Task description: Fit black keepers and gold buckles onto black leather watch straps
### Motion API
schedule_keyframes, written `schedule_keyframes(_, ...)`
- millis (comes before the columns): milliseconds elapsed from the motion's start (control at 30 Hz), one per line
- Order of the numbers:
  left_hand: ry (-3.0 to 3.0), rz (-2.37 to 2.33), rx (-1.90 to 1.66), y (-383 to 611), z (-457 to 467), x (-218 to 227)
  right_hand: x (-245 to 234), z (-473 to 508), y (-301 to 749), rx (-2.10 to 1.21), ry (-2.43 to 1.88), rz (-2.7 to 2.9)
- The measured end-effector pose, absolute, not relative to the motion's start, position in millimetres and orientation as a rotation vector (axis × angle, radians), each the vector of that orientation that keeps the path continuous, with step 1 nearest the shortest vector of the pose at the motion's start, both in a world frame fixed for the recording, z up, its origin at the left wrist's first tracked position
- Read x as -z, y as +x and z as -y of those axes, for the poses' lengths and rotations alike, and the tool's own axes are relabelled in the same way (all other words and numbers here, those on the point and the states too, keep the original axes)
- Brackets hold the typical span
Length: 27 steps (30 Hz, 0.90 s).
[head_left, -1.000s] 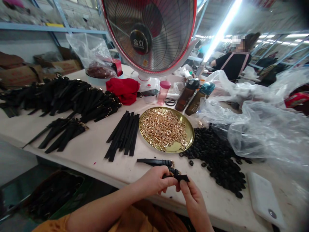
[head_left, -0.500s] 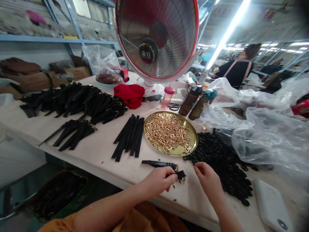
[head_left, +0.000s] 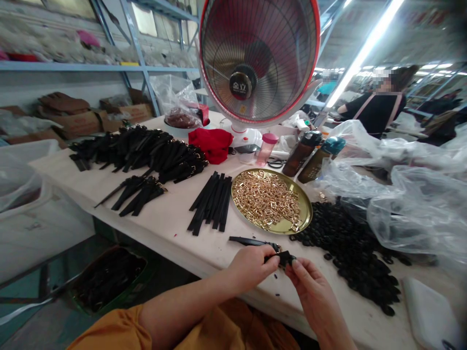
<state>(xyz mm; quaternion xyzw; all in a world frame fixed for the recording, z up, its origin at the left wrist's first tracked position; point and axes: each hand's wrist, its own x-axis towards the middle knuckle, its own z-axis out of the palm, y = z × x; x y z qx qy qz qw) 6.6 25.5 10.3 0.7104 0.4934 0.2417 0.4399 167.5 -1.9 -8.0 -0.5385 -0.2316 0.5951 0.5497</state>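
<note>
My left hand (head_left: 255, 265) is closed around a short black strap (head_left: 283, 257), with its end sticking out past the thumb. At that end, the fingertips of my right hand (head_left: 310, 279) pinch a small black piece that looks like a strap loop; the fingers partly hide it. Just behind my left hand lies another black strap (head_left: 251, 241) with a gold buckle. The gold round tray (head_left: 308, 214) beyond my hands holds a heap of small gold buckles (head_left: 266, 199). To the right is a pile of black loops (head_left: 357, 248).
Loose black straps (head_left: 210, 201) lie left of the tray, and buckled straps (head_left: 146, 150) are heaped farther left. A fan-shaped heater (head_left: 259, 63), bottles (head_left: 302, 153) and plastic bags (head_left: 401, 194) stand behind. A white phone (head_left: 430, 311) is at right. A person (head_left: 379, 107) is in the background.
My right hand has moved left from beside the loop pile to meet the strap end in my left hand. The view has shifted slightly left.
</note>
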Motion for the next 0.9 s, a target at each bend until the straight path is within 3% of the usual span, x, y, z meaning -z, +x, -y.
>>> schedule_keyframes(900, 2.048, -1.18, -0.423, 5.9, -20.9, -7.7, 28.5, 16.5, 194.5, -1.33, -1.562, 0.857)
